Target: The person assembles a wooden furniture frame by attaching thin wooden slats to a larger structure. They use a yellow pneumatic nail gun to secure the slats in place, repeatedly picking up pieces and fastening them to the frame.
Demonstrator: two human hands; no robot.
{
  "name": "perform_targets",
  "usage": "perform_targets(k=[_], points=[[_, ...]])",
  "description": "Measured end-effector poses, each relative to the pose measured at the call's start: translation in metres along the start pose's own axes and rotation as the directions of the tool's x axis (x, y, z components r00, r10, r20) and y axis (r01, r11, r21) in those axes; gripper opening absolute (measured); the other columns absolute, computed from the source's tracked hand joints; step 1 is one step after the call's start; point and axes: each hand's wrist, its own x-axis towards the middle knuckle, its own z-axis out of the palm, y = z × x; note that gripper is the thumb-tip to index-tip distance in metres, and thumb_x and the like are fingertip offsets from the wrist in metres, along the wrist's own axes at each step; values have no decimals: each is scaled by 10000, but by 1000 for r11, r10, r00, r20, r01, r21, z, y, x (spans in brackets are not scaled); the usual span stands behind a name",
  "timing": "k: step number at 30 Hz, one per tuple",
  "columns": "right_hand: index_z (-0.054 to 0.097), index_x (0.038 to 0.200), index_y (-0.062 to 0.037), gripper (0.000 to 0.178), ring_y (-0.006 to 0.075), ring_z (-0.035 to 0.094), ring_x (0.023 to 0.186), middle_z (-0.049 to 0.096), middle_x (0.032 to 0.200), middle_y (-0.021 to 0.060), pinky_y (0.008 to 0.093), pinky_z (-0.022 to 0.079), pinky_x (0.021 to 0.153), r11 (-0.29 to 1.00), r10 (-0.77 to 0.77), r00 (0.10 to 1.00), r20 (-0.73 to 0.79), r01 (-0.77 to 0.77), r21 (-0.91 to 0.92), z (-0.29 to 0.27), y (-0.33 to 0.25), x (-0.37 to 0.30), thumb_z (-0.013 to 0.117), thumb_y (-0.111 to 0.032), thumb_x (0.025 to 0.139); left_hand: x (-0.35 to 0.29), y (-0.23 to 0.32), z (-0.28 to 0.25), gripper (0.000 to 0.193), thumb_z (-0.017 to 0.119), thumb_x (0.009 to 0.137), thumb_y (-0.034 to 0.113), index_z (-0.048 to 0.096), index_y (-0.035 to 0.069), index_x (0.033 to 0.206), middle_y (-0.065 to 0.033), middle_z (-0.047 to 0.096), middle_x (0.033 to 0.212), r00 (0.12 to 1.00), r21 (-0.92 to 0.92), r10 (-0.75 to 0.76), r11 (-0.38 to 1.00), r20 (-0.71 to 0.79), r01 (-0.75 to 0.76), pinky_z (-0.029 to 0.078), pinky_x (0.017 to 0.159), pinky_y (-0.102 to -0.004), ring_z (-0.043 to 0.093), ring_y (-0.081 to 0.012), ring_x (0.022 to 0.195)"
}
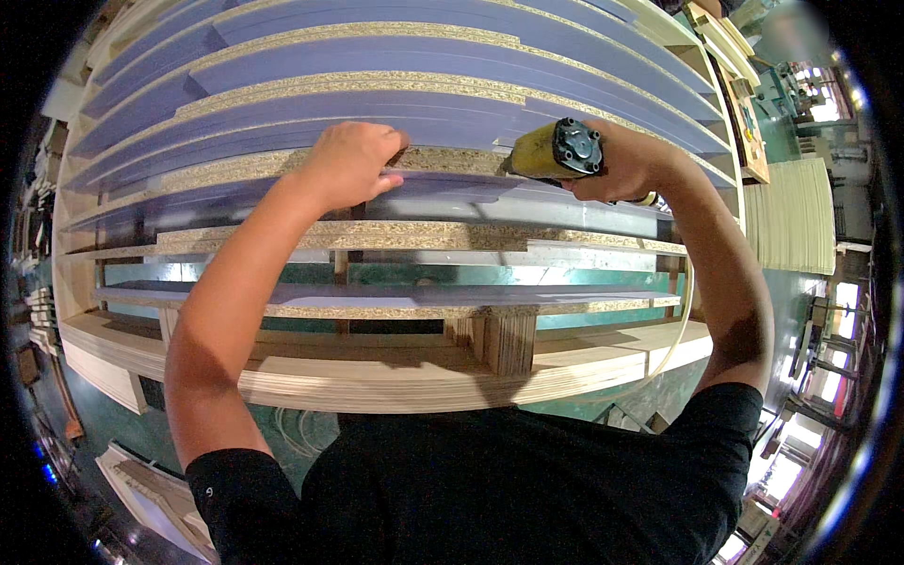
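Observation:
My right hand [621,160] is wrapped round the handle of a yellow and black air nail gun [557,153]. The gun's nose is hidden behind its body, close to the right part of a chipboard strip [452,160]. Left of the gun, my left hand [356,162] is closed over that same strip, with the thumb on the near side and fingers on the far side. Long panels with blue-purple faces [443,111] stand in rows behind and around the strip, their raw chipboard edges turned up.
A pale wooden frame [739,202] borders the rows at the right. Nearer me lie stacked plywood strips [377,381] and a block of upright pieces [508,344]. A thin yellowish hose [686,315] curves down beside my right arm. Pale boards [791,217] are stacked farther right.

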Motion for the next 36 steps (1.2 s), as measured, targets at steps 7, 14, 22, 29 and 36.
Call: perform_targets(k=[7, 14, 22, 29, 36], points=[[631, 1109, -32, 396, 169, 662, 730, 710, 890, 81, 330, 557, 658, 998, 56, 998, -11, -56, -3, -6, -29, -10, 795, -154, 770, 2, 2, -4, 386, 765, 829, 326, 657, 62, 1090, -144, 695, 980, 995, 49, -47, 998, 92, 43, 542, 821, -491, 669, -369, 970], [630, 1130, -34, 408, 151, 658, 629, 704, 815, 70, 321, 553, 581, 949, 296, 954, 50, -288, -128, -48, -97, 46, 800, -170, 786, -41, -82, -28, 554, 790, 808, 395, 642, 93, 1247, -183, 681, 1183, 990, -69, -119, 991, -79, 114, 499, 987, -472, 633, -371, 1138], [616, 1116, 14, 516, 145, 644, 568, 693, 728, 80, 328, 520, 527, 967, -42, 987, -157, 1, -253, -48, -251, 174, 841, -277, 753, -146, -270, -87, 736, 852, 726, 364, 567, 167, 1375, -172, 599, 1358, 905, 173, -324, 909, -277, 378, 423, 1098, -481, 556, -368, 1272], [661, 1015, -40, 331, 159, 564, 509, 620, 670, 61, 329, 476, 470, 962, -233, 972, 36, 236, -138, -20, -367, 263, 721, -157, 712, -142, -290, -81, 567, 814, 811, 295, 627, 152, 1328, -114, 656, 1295, 864, 82, -489, 863, -118, 499, 521, 994, -456, 621, -334, 1179], [686, 947, -18, 263, 147, 572, 507, 619, 661, 51, 339, 444, 473, 958, -273, 962, 18, 274, -91, -12, -380, 291, 738, -189, 754, -141, -290, -80, 551, 835, 773, 265, 652, 183, 1287, -101, 667, 1259, 896, 33, -390, 914, -213, 405, 529, 938, -462, 617, -333, 1169]])
